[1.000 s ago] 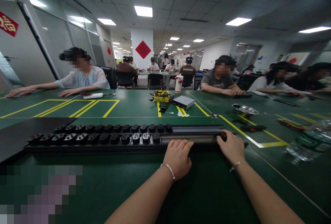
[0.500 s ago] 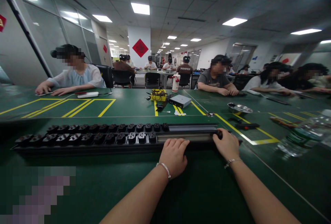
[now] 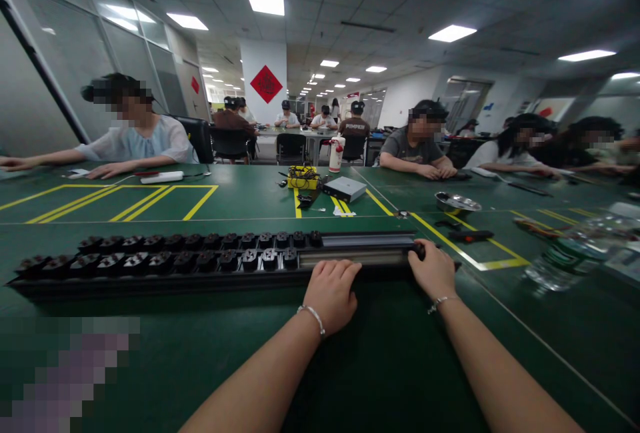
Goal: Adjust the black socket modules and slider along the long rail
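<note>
A long black rail (image 3: 360, 250) lies across the green table in front of me, with two rows of black socket modules (image 3: 200, 253) filling its left part and bare metal channel on the right. My left hand (image 3: 330, 293) rests curled on the rail's front edge near the middle. My right hand (image 3: 433, 270) grips the rail's right end, fingers wrapped round a small black piece there.
Yellow floor-style lines mark the green table (image 3: 250, 203). A yellow box (image 3: 303, 180), a grey box (image 3: 345, 188), a metal bowl (image 3: 457, 203), a black tool (image 3: 473, 236) and a plastic bottle (image 3: 555, 266) lie beyond. Several people sit across the table.
The view has drifted right and slightly up, so the rail shows further left in the picture. Both hands keep their hold on the rail.
</note>
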The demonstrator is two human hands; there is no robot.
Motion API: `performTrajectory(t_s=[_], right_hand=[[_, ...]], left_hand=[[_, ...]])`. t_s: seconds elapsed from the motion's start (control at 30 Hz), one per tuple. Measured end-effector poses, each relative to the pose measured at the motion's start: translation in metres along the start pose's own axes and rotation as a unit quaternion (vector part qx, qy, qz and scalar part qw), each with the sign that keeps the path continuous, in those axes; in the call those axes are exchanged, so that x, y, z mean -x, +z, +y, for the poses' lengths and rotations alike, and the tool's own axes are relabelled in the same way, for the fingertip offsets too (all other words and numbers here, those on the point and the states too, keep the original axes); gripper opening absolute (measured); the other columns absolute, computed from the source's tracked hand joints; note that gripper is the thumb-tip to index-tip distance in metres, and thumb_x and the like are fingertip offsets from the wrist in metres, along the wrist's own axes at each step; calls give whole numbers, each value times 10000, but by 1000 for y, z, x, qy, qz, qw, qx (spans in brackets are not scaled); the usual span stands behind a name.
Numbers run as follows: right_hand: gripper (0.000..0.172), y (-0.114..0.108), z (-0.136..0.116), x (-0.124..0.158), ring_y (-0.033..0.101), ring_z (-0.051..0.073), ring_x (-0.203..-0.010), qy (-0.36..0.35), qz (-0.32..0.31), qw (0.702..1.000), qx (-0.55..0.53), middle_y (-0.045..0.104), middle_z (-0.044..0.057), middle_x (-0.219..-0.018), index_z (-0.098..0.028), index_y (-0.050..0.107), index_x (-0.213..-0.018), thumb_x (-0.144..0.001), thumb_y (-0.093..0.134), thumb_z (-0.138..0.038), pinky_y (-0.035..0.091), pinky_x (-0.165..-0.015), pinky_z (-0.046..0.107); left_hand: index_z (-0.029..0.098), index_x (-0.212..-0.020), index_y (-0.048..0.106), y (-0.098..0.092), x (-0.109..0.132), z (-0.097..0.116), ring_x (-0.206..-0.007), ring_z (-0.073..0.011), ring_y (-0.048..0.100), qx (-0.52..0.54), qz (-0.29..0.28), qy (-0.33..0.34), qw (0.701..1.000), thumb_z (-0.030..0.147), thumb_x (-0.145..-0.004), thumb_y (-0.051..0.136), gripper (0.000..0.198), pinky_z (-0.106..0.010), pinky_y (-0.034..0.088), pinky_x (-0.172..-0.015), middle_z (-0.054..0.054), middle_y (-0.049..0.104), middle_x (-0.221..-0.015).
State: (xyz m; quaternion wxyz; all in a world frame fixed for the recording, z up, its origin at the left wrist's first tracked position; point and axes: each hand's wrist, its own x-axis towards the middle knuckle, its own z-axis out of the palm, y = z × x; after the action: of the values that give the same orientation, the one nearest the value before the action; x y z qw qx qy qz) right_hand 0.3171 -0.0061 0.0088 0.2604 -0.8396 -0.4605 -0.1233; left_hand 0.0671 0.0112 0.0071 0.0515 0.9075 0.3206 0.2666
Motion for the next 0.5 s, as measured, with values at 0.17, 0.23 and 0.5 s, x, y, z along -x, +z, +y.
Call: performTrajectory(t_s=[0.17, 0.23, 0.5], right_hand=[[371, 0, 1, 0, 539, 239, -938, -3, 5, 1000, 1, 610, 91, -979, -166, 526, -1060, -760, 401, -346, 329, -884, 389], [367, 1, 1, 0, 541, 238, -932, -4, 7, 1000, 2, 612, 90, -971, -168, 528, -1056, -759, 407, -345, 329, -883, 389], [370, 2, 5, 0, 544, 243, -922, -26, 3, 1000, 12, 615, 93, -970, -164, 538, -1051, -770, 394, -358, 355, -848, 385]], left_hand=[[260, -1220, 403, 1, -1, -1, -1095, -191, 417, 2, 2, 1, 1000, 222, -710, 524, 525, -376, 265, -978, 0, 502, -1222], [260, -1221, 402, 1, -1, -1, -1094, -191, 418, 3, 2, 1, 1000, 223, -710, 524, 527, -377, 265, -977, 1, 503, -1220], [260, -1219, 407, 0, 0, -1, -1095, -194, 421, 3, -1, -2, 1000, 216, -705, 528, 531, -378, 265, -983, -1, 503, -1223]])
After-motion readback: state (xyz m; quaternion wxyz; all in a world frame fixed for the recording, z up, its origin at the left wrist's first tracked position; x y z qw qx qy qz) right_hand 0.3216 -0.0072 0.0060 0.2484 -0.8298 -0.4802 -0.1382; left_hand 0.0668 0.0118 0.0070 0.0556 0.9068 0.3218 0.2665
